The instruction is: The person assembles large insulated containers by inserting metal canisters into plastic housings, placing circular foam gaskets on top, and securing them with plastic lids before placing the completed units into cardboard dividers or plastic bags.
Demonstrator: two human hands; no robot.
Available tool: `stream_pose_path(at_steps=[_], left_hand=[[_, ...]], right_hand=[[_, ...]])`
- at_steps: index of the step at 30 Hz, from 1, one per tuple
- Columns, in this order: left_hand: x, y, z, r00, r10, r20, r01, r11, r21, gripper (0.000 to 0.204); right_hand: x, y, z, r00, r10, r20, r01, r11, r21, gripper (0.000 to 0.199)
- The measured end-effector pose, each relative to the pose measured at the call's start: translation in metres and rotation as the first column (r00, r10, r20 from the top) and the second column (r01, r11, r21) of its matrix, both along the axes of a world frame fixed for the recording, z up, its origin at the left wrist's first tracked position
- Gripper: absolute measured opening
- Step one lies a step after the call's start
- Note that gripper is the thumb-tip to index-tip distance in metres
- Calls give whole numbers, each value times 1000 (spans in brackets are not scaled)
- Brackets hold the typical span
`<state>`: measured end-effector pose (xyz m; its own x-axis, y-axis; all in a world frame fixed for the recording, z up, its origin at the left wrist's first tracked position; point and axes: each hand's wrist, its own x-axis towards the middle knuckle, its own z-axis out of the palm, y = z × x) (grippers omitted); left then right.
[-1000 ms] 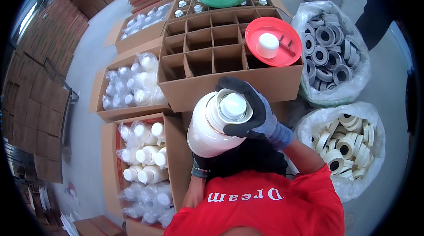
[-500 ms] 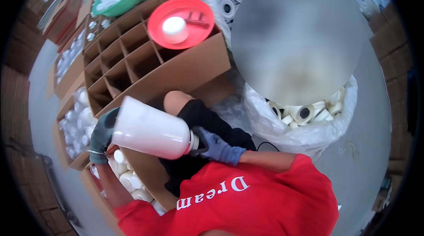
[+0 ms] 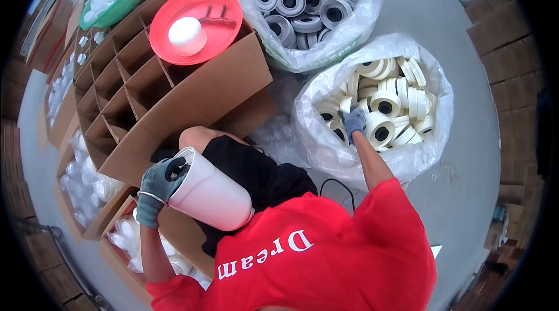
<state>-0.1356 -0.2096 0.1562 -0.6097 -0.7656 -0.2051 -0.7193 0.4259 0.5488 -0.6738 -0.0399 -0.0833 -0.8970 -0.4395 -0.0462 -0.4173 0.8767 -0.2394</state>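
My left hand point(image 3: 162, 182), in a grey-green glove, grips the open rim of a white plastic container point(image 3: 212, 197), with fingers over its edge. The container lies tilted across my lap, its other end close to my red shirt. Out to the right, my right hand point(image 3: 354, 121), in a blue-grey glove, is among cream-coloured rings point(image 3: 381, 130) with dark centres. Its fingers look slightly apart at the pile, and no ring is clearly held; the fingertips are partly hidden. A clear plastic bag point(image 3: 434, 154) surrounds those rings.
A divided cardboard box point(image 3: 192, 101) stands ahead, bearing a red dish point(image 3: 224, 34) with a white round-topped piece point(image 3: 187, 36) and a red T-shaped item. Behind it is a green bowl point(image 3: 119, 5). Grey rings point(image 3: 289, 1) fill another bag. Boxes of white plastic parts point(image 3: 87, 180) stand left.
My right hand has left the container's neck and moved right into the cream rings. The container has shifted slightly, and its open rim now shows in my left hand.
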Motion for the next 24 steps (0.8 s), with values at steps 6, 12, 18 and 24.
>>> stream_pose_path(at_steps=[6, 12, 18, 24], left_hand=[[-29, 1, 28, 985, 122, -121, -166, 856, -490, 49], [-115, -2, 65, 905, -365, -217, 229, 850, -474, 88], [-25, -23, 51, 846, -196, -497, 10, 936, -351, 58], [61, 26, 3, 846, 74, -528, -186, 969, -164, 64]], right_hand=[[38, -25, 38, 940, 331, 79, -197, 718, -668, 37], [198, -87, 227, 96, 828, 553, 263, 514, -816, 43], [282, -155, 178, -194, 947, 255, -129, 233, -964, 40], [319, -163, 191, -82, 958, 274, -453, 210, -867, 32]])
